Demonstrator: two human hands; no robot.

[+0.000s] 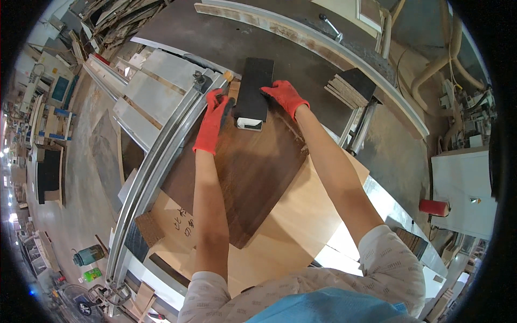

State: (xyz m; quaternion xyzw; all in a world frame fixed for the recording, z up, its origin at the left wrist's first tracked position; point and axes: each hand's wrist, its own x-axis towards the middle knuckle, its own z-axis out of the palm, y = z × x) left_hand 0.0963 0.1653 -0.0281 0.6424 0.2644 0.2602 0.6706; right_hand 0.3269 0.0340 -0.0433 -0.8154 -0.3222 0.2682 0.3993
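Note:
A narrow black board (255, 81) lies lengthwise on a wide brown wood panel (258, 177). A small white-and-black block (249, 124) sits at the board's near end. My right hand (285, 98), in a red glove, has its fingertips closed at the board's right edge. My left hand (215, 121), gloved in red with a dark palm, is beside the board's left edge, fingers partly bent and apart. Nothing shows in its grasp. A light wood block (233, 89) lies between my left hand and the black board.
A curved-looking metal rail (156, 156) runs along the left. Stacked dark-topped boards (350, 89) stand at right. A long fence bar (323, 40) crosses the far side. Beneath the brown panel is a pale wood sheet (291, 226). Scrap strips (121, 21) are piled far left.

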